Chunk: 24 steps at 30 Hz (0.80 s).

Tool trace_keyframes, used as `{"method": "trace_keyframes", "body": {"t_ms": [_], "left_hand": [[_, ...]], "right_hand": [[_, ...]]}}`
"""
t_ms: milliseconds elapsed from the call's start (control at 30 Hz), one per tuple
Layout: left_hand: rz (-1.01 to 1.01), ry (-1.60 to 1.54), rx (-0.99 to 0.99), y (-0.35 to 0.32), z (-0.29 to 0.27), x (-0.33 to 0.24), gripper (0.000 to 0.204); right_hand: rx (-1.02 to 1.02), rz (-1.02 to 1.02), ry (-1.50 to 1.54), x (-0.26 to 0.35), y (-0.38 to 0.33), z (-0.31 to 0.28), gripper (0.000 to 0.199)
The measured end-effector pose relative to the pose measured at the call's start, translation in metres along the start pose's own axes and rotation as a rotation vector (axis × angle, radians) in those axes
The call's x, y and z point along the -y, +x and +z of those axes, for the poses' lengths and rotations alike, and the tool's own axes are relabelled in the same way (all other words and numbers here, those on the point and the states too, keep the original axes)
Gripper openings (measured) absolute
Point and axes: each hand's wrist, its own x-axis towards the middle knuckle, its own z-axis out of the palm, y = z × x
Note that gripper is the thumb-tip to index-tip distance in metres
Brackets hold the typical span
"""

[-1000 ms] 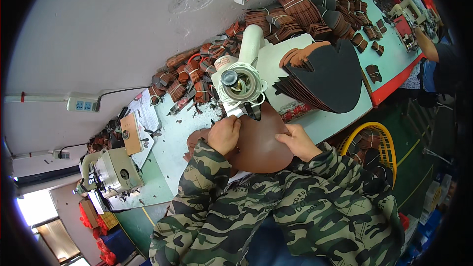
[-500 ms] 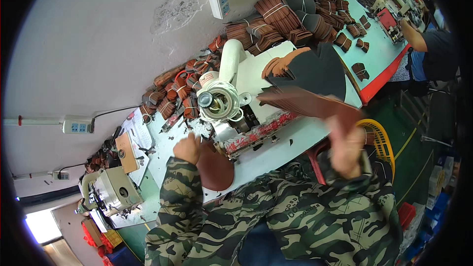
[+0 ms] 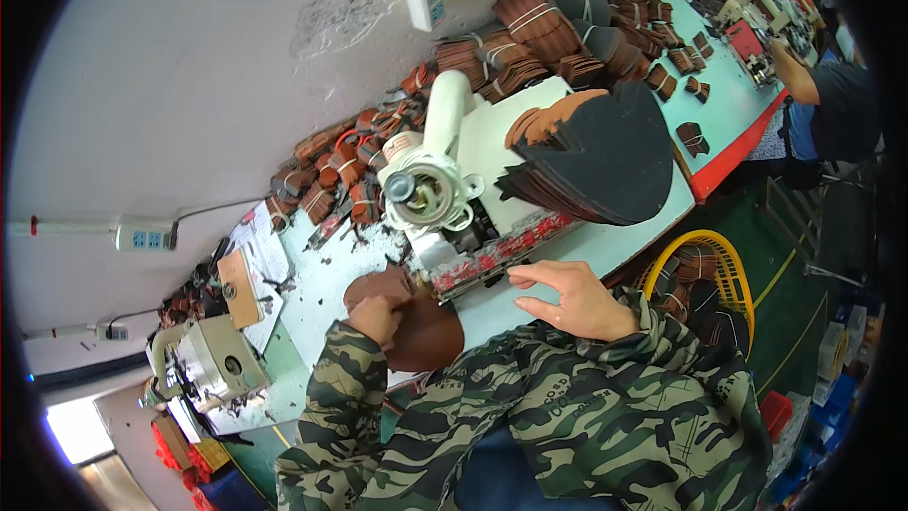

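On the table just left of the machine head lies a curved brown leather piece [image 3: 430,336]. My left hand [image 3: 375,320] is closed on its left side, fingers curled and partly hidden. My right hand [image 3: 579,301] hangs open in front of the machine's red-marked edge, thumb and fingers apart, holding nothing. Beside it stands the off-white sewing-type machine [image 3: 445,123], with a round-topped part at its head. A fanned stack of large cut leather pieces [image 3: 615,156], black on top with brown edges, rests on the machine's right side.
Bundled brown pieces [image 3: 534,24] line the wall behind the machine. A yellow basket [image 3: 733,270] with dark and brown pieces stands low at my right. Another machine [image 3: 213,364] is at the far left. At the far right, a person's arm [image 3: 799,76] works by a machine.
My right hand has come away from the stack, where it held up brown pieces, and moved left toward the machine's front edge. My left hand has lowered onto the leather piece.
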Motion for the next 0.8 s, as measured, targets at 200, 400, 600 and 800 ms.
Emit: {"method": "trace_keyframes", "body": {"t_ms": [200,400,600,800], "left_hand": [[0.488,-0.415,-0.150,-0.027,-0.068,-0.086,0.015],[0.323,-0.592,-0.267,-0.008,-0.038,-0.099,0.014],[-0.062,-0.702,-0.134,0.011,-0.031,-0.088,0.020],[-0.076,-0.448,-0.247,0.039,-0.030,-0.071,0.029]], "right_hand": [[0.195,0.017,0.226,-0.038,0.010,0.012,0.061],[0.311,0.280,0.354,-0.039,0.010,0.014,0.034],[-0.088,0.298,0.384,-0.069,0.020,0.050,0.026],[-0.074,0.230,0.091,-0.062,0.040,0.046,0.024]]}}
